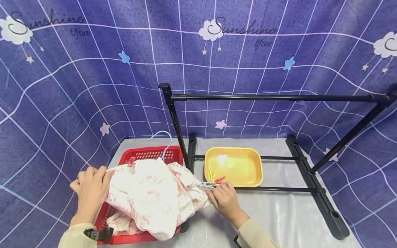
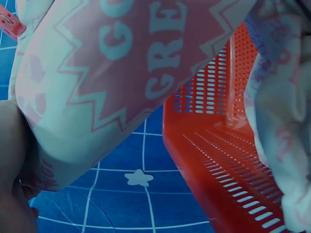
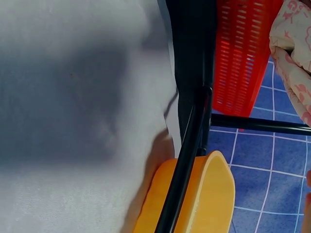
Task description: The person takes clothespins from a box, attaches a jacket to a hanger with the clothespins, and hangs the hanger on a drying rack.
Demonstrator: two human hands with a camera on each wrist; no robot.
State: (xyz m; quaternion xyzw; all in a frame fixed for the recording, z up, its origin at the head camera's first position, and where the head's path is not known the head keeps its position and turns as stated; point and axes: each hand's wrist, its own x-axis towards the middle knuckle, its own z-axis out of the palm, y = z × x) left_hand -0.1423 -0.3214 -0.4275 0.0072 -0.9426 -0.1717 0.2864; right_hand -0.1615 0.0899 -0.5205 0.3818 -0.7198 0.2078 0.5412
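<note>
A white garment with pink print (image 1: 152, 196) is held up over the red basket (image 1: 136, 237). My left hand (image 1: 93, 189) grips its left edge; in the left wrist view that hand (image 2: 12, 170) shows at the left border beside the printed cloth (image 2: 131, 63). A pink clothespin (image 1: 131, 161) sits on the garment's upper left edge. The hook of a blue hanger (image 1: 169, 141) rises behind the cloth. My right hand (image 1: 225, 199) pinches a grey clothespin (image 1: 207, 185) at the garment's right end. In the right wrist view only fingertips (image 3: 307, 213) show at the right border.
A black rack (image 1: 273, 97) stands behind and to the right, its left post beside the basket. A yellow basin (image 1: 234, 165) rests on its lower bars, with a yellow clothespin (image 1: 212, 175) and a pink-red clothespin (image 1: 219, 179) at its near left side. More printed cloth (image 1: 122, 222) lies in the basket.
</note>
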